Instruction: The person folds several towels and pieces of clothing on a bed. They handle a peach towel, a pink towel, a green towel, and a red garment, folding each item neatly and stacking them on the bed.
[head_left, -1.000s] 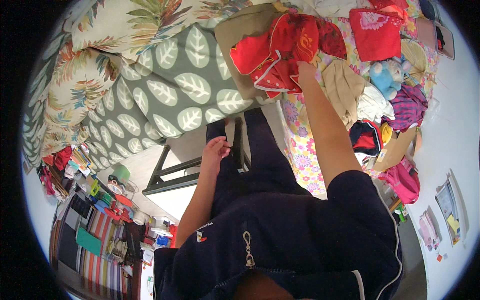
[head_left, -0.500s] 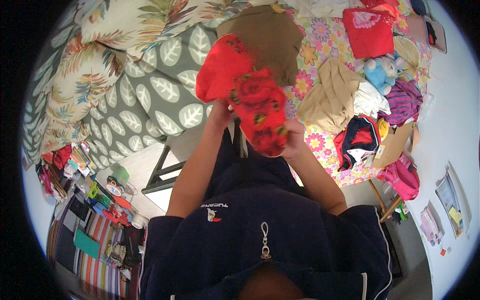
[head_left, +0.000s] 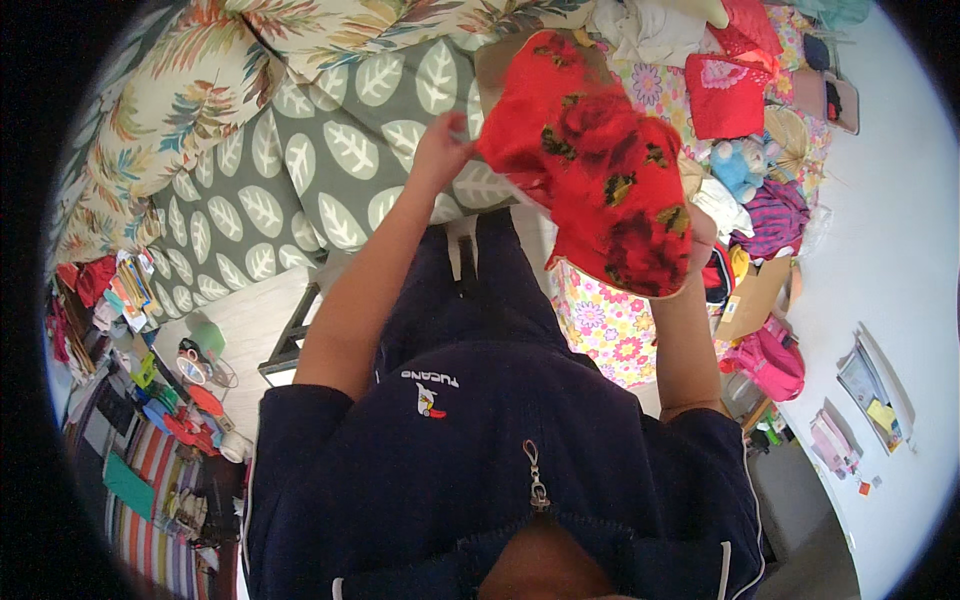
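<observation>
A red cloth piece (head_left: 615, 165) with a dark rose and green leaf print is spread in the air in front of me; I cannot tell whether it is a garment. My left hand (head_left: 443, 155) is at its left edge, fingers curled and slightly blurred, seeming to pinch the fabric. At the lower right edge, my right hand (head_left: 702, 235) grips it, with the fingers partly behind the cloth. Beneath it, an olive-brown cloth (head_left: 500, 68) on the bed shows only at its edges.
A leaf-print cover (head_left: 340, 150) and patterned pillows (head_left: 200, 80) fill the left and far side. On the flowered sheet (head_left: 610, 320) at right lie a folded red cloth (head_left: 725, 95), a blue plush toy (head_left: 740, 168), a plaid garment (head_left: 775, 215) and a cardboard box (head_left: 755, 298).
The red cloth has moved right and opened out wider. My hands have spread apart, the left going up and the right going rightward. The view has shifted slightly.
</observation>
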